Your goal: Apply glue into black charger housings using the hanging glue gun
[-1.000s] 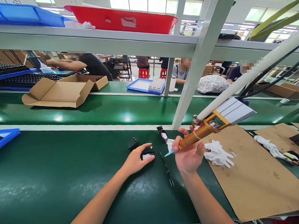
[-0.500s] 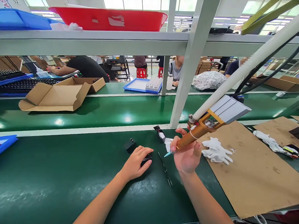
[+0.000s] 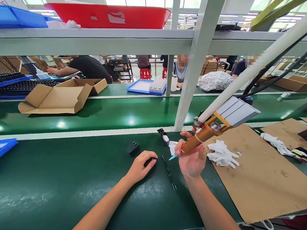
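Note:
My right hand (image 3: 193, 160) holds a gold cylindrical glue dispenser (image 3: 198, 140) with a light-blue nozzle (image 3: 172, 157) slanting down to the left. The nozzle is apart from the things on the bench. My left hand (image 3: 141, 165) curls over a small black part (image 3: 149, 161) on the green bench; fingers cover most of it. Just behind that hand sits a black block (image 3: 133, 149) with two small prongs on top. Black tweezers (image 3: 170, 174) lie between my hands. A black-and-white piece (image 3: 163, 137) rests farther back, near a scrap of white paper (image 3: 172, 147).
Brown cardboard (image 3: 262, 172) covers the right side, with white gloves (image 3: 223, 154) on it. A slanting white pole (image 3: 235, 81) and grey upright (image 3: 192, 66) stand ahead. An open carton (image 3: 60, 100) lies across the bench. A blue tray (image 3: 2, 151) is at left. People sit beyond.
My left hand has shifted slightly and its fingers cover more of the black part. The right hand and dispenser stay nearly still. The view has tilted a little.

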A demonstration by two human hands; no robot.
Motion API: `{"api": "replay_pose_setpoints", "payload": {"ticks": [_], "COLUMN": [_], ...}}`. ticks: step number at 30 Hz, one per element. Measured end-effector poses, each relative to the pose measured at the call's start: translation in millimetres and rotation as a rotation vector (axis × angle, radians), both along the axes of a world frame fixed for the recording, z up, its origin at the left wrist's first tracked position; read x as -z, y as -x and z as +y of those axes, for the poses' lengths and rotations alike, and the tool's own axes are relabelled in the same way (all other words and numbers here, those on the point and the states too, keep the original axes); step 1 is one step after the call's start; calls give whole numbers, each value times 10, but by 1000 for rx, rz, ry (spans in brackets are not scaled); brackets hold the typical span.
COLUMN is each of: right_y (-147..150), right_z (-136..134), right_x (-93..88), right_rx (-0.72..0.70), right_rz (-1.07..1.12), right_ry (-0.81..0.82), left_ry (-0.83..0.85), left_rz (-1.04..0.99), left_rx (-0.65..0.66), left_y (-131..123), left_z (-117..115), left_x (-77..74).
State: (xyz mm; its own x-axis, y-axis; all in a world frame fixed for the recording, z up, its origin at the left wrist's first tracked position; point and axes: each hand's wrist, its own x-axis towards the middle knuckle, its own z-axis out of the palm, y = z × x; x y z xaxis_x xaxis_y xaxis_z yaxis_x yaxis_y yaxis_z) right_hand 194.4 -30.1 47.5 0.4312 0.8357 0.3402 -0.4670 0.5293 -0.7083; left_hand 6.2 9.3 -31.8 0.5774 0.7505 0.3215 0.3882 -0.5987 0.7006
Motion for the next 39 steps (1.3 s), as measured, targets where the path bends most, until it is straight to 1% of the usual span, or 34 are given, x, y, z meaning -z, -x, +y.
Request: {"api": "replay_pose_setpoints", "payload": {"ticks": [4,10,12,16,20,23,29,32,34,35,36,37,39], "right_y": [-6,-22,-26,-34,-41,-40,-43,-50,-57,-61,-66,-71,-81], "right_z": [-2,-6,-6,-8,-11,-11,-10,-13,-14,-13,-12,-9,-4], "right_x": [-2,9,12,13,16,28,48,45,49,54,61,69,87], "right_rx": [-3,-12,-11,-7,-10,-18,-36,-38,-41,-41,-41,-38,-24], "right_rz": [7,8,4,0,10,21,42,52,52,48,43,39,36], "right_ry": [-7,5,11,7,5,-6,-34,-34,-35,-35,-34,-32,-27], "left_ry": [19,-57,-98,-228,-308,-402,-553,-608,-580,-524,-436,-314,-48], "left_rz": [-39,-33,44,275,382,430,456,407,360,327,283,209,15], "left_rx": [-4,-8,19,40,26,-47,-377,-486,-512,-502,-488,-474,-465], "left_y": [-29,-42,-13,43,34,39,169,214,235,248,262,280,318], "left_z": [3,-19,-12,12,20,27,87,129,161,180,199,220,259], "left_x": [22,30,22,15,34,49,67,77,82,85,88,90,87]}}
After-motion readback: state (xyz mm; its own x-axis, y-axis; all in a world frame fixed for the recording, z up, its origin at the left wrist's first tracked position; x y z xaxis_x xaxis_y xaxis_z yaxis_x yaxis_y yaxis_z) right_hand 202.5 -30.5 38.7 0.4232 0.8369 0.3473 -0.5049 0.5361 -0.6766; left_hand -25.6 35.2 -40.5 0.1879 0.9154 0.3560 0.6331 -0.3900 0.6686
